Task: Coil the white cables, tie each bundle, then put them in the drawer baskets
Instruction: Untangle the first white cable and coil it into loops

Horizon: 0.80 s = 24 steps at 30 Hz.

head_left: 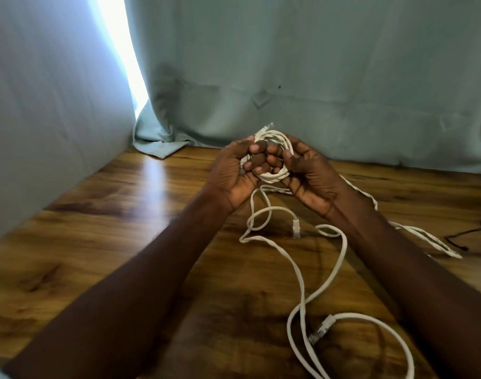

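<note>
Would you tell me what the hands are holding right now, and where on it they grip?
Both hands hold one coiled white cable: the left hand grips the coil's left side, the right hand its right side.

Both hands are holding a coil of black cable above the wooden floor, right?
Not quite: the coil is white, not black, as the head view shows. Both the left hand and right hand do hold it above the wooden floor.

bare forearms (pixel 141 269), no sleeves
</note>
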Each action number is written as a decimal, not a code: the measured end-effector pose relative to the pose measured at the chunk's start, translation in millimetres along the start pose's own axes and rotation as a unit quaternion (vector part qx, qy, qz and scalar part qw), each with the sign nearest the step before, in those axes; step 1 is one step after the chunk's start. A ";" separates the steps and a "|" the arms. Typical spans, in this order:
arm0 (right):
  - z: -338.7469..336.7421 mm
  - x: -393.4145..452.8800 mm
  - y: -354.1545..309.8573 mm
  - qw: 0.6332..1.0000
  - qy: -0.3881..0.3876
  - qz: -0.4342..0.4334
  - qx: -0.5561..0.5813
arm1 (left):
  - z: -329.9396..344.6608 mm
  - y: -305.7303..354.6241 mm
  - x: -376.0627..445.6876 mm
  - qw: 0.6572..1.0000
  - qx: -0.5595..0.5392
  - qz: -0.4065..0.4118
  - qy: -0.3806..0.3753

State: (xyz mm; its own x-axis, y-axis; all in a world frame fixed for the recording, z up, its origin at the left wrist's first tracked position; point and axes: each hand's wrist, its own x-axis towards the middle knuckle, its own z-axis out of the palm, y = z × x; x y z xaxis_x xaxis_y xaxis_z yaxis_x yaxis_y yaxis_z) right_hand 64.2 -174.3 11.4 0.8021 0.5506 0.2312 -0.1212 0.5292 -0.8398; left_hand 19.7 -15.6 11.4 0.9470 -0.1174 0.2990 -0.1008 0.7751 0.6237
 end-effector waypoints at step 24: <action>51.2 -229.3 26.0 0.590 -0.013 0.079 -0.803 | 46.4 -9.6 -29.4 0.967 0.221 0.119 0.052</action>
State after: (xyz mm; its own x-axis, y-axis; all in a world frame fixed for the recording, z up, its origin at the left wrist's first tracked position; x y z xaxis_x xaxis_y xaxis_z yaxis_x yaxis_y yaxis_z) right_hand -152.8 -253.7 -38.3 0.8428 0.5326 0.0775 0.5350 -0.8131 -0.2296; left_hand -21.3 -48.4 30.2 0.9041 0.1133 0.4120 -0.4185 0.4294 0.8003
